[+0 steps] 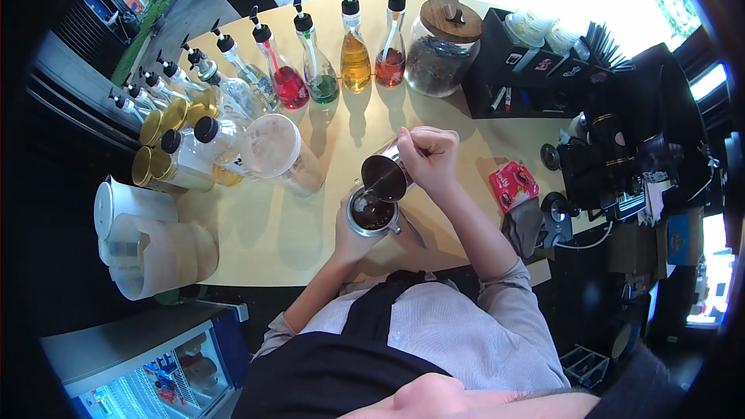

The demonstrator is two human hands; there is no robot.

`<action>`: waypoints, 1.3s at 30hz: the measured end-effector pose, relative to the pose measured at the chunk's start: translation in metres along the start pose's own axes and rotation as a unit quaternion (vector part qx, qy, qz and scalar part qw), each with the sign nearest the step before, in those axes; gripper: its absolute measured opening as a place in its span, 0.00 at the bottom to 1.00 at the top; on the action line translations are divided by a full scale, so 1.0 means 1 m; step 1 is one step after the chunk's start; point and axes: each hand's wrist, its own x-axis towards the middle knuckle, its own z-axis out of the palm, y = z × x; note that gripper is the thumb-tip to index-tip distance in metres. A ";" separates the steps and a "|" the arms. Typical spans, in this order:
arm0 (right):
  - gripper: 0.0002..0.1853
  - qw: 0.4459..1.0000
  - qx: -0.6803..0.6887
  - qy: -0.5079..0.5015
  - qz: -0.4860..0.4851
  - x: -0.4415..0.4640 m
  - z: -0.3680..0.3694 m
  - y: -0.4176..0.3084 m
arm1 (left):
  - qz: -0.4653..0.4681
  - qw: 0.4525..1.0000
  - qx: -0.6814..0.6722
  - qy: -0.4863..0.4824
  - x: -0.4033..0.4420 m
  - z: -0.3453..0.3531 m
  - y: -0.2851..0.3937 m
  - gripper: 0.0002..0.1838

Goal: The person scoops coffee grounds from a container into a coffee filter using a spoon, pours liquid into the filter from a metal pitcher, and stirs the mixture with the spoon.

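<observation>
Two metal vessels are held at the tabletop (pixel 264 252); one tilted pitcher (pixel 386 176) is gripped in the right hand (pixel 431 158), fingers curled closed; one silvery cup (pixel 373 210), dark inside, is clasped by the left hand (pixel 355 237) below the pitcher's mouth; one wooden-lidded jar (pixel 444 54) is set beyond.

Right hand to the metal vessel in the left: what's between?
The tilted metal pitcher, held by the right hand, its mouth toward the vessel; head view.
</observation>
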 end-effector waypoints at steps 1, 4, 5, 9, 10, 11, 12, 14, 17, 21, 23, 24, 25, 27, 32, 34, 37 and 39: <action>0.20 1.000 0.004 -0.002 0.001 0.000 0.000 -0.001 | 0.003 1.000 0.003 0.004 0.000 0.000 0.000 0.54; 0.20 1.000 0.005 -0.002 -0.004 -0.001 0.000 0.000 | -0.015 1.000 0.009 -0.006 0.002 -0.002 0.011 0.53; 0.20 1.000 0.001 0.000 -0.009 -0.002 0.000 0.000 | -0.015 1.000 0.009 -0.005 0.001 -0.001 0.009 0.53; 0.21 1.000 -0.001 0.005 -0.010 -0.002 -0.002 -0.003 | -0.004 1.000 0.010 0.000 0.001 0.000 0.003 0.51; 0.21 1.000 0.008 0.009 -0.005 -0.004 -0.001 -0.004 | 0.000 1.000 0.020 0.003 0.001 0.000 0.003 0.51; 0.21 1.000 0.017 0.013 -0.001 -0.004 -0.001 -0.004 | 0.000 1.000 0.021 0.003 0.001 0.000 0.004 0.51; 0.21 1.000 0.017 0.014 -0.001 -0.005 -0.002 -0.004 | -0.003 1.000 0.015 0.001 0.001 0.000 0.004 0.51; 0.21 1.000 -0.003 0.006 -0.010 -0.006 -0.005 -0.002 | -0.006 1.000 0.010 -0.002 0.000 0.000 0.004 0.51; 0.22 1.000 0.007 0.011 -0.013 -0.007 -0.007 -0.007 | -0.005 1.000 -0.009 0.012 0.000 0.002 0.004 0.51; 0.23 1.000 0.003 0.007 -0.022 -0.011 -0.012 -0.008 | 0.003 1.000 0.017 0.005 0.002 0.001 0.013 0.51; 0.19 1.000 -0.006 -0.018 -0.019 -0.013 -0.016 -0.009 | 0.004 1.000 0.019 0.005 0.001 0.000 0.011 0.51; 0.19 1.000 -0.006 -0.018 -0.019 -0.014 -0.015 -0.010 | 0.008 1.000 0.024 0.005 0.001 0.000 0.011 0.52; 0.21 1.000 0.007 -0.002 -0.022 -0.015 -0.014 -0.010 | 0.012 1.000 0.029 0.004 0.001 -0.001 0.010 0.52; 0.23 0.999 0.020 0.013 -0.025 -0.016 -0.014 -0.011 | 0.013 1.000 0.027 0.002 0.001 -0.001 0.011 0.52; 0.23 1.000 0.016 0.007 -0.026 -0.018 -0.016 -0.013 | 0.010 0.999 0.033 -0.001 0.002 -0.001 0.012 0.52; 0.23 1.000 0.013 0.009 -0.024 -0.018 -0.017 -0.015 | 0.009 0.999 0.030 -0.005 0.002 -0.001 0.011 0.52; 0.23 1.000 0.007 0.012 -0.023 -0.019 -0.019 -0.015 | 0.005 1.000 0.027 -0.005 0.001 -0.001 0.011 0.52; 0.23 1.000 0.003 0.012 -0.024 -0.020 -0.021 -0.012 | 0.004 1.000 0.030 -0.007 0.002 -0.001 0.013 0.52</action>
